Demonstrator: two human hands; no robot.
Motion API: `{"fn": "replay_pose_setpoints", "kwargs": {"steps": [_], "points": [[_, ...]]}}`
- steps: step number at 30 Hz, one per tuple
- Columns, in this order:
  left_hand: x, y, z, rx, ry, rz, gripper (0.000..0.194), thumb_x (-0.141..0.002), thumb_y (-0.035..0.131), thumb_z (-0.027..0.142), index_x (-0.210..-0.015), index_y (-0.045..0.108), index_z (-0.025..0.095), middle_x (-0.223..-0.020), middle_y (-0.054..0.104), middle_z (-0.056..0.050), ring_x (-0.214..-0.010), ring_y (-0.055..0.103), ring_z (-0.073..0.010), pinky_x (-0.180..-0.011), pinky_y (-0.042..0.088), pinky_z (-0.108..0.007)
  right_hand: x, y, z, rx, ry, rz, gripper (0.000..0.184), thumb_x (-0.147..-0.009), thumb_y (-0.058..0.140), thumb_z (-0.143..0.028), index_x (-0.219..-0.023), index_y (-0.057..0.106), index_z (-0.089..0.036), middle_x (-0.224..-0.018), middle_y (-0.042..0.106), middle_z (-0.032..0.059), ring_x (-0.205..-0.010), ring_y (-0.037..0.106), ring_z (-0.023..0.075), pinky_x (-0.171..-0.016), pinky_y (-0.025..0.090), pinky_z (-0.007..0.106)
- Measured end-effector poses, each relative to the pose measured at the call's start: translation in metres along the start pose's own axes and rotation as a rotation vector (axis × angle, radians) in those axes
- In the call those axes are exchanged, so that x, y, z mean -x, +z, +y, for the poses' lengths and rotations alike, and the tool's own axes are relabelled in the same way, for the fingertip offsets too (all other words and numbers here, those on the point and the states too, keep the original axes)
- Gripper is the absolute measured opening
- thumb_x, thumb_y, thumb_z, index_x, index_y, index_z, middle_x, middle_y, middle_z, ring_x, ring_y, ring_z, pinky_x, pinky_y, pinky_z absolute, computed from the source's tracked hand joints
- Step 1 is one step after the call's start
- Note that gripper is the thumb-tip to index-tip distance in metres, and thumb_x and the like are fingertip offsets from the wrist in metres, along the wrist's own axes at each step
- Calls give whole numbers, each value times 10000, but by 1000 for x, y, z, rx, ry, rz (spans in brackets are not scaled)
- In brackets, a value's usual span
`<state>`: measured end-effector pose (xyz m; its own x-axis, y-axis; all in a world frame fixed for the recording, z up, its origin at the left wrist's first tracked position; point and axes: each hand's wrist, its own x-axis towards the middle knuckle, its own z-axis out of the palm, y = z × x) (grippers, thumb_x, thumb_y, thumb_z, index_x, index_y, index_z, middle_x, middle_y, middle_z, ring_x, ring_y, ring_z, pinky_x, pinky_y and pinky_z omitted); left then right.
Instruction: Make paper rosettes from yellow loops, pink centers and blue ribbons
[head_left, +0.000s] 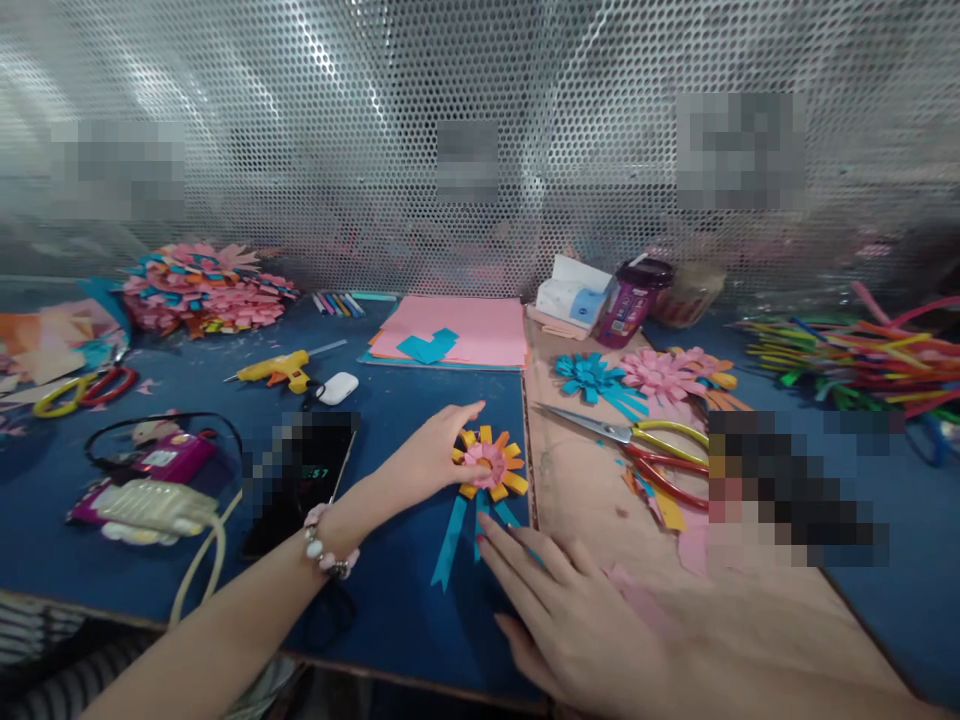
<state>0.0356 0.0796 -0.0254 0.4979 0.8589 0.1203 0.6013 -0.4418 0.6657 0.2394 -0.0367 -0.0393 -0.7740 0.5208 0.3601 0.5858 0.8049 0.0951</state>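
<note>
A paper flower (486, 466) with a pink centre and orange and yellow petals lies on the blue table, its blue paper tails (450, 540) pointing towards me. My left hand (429, 452) grips the flower at its left edge, thumb on the petals; some of its fingers are hidden behind. With fingers stretched out, my right hand (570, 605) rests palm down just below the flower, its fingertips over the middle and right tails. Right of the flower lie large scissors (630, 435) with yellow and red handles, beside finished blue (589, 376) and pink paper flowers (660, 374).
A yellow glue gun (277, 372), white earbud case (339, 388), phone (307, 490) and power strip (154, 505) occupy the left side. Pink paper sheets (465, 325) lie behind. A purple cup (634, 302) and coloured strips (862, 355) stand right. A flower pile (206, 290) sits back left.
</note>
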Motion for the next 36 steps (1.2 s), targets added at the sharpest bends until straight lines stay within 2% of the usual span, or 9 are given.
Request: {"fn": "replay_pose_setpoints", "kwargs": {"steps": [3, 11, 15, 22, 27, 30, 32, 34, 36], "points": [[0, -1, 2, 104, -34, 61, 736, -701, 709, 292, -1367, 402, 219, -1279, 510, -111, -1051, 549, -234, -894, 459, -390, 2, -3, 3, -103, 47, 24, 474, -886, 443, -235, -1335, 457, -85, -1385, 482, 116, -1042, 550, 261, -792, 485, 387], [-4, -6, 3, 409, -115, 138, 622, -713, 701, 287, -1286, 483, 186, -1169, 578, -111, -889, 596, -168, -834, 495, -369, -3, 4, 38, -428, 576, 337, 550, -901, 466, -275, -1413, 276, -212, -1370, 421, 147, -1269, 413, 262, -977, 442, 459], [-6, -9, 5, 546, -131, 154, 647, -716, 702, 283, -1306, 456, 179, -1184, 565, -125, -939, 602, -191, -837, 504, -385, -20, 8, 59, -527, 675, 311, 676, -859, 547, -383, -1436, 242, -206, -1368, 442, 164, -1249, 443, 292, -968, 438, 495], [-8, -18, 1, 605, -41, 183, 680, -704, 734, 287, -1308, 446, 164, -1174, 574, -125, -1064, 575, -213, -936, 462, -396, -64, 16, 83, -1260, 757, 211, 613, -814, 630, -397, -1341, 403, -181, -1129, 634, 122, -1005, 622, 219, -830, 519, 376], [-11, -21, 0, 644, -6, 226, 638, -745, 685, 281, -1319, 429, 172, -1223, 558, -133, -1137, 540, -225, -940, 462, -378, -83, 17, 80, -1408, 766, 294, 401, -725, 708, -313, -1078, 591, -160, -1044, 666, 88, -933, 636, 213, -828, 501, 356], [-13, -22, 0, 672, -76, 366, 535, -802, 611, 359, -1280, 463, 171, -1234, 549, -118, -1099, 554, -203, -878, 480, -320, -88, 14, 80, -1305, 714, 381, 304, -770, 659, -326, -1020, 607, -163, -1003, 671, 83, -893, 634, 215, -790, 501, 362], [-14, -24, 1, 735, -183, 455, 491, -828, 553, 452, -1219, 504, 160, -1144, 589, -108, -990, 593, -189, -763, 496, -287, -87, 12, 83, -1024, 652, 493, 241, -827, 598, -328, -1018, 608, -180, -999, 669, 79, -919, 613, 226, -810, 481, 390], [-12, -27, 4, 881, -276, 364, 528, -838, 477, 561, -1155, 537, 143, -998, 631, -109, -834, 622, -185, -639, 485, -280, -82, 10, 87, -629, 533, 581, 170, -874, 545, -292, -1004, 614, -208, -1001, 668, 65, -980, 575, 234, -878, 428, 430], [-9, -29, 9, 1046, -307, 110, 622, -830, 399, 659, -1108, 563, 127, -904, 648, -119, -739, 626, -190, -591, 476, -292, -75, 11, 90, -307, 331, 578, 140, -897, 519, -242, -991, 622, -231, -1023, 671, 49, -1029, 541, 228, -935, 371, 447]]}}
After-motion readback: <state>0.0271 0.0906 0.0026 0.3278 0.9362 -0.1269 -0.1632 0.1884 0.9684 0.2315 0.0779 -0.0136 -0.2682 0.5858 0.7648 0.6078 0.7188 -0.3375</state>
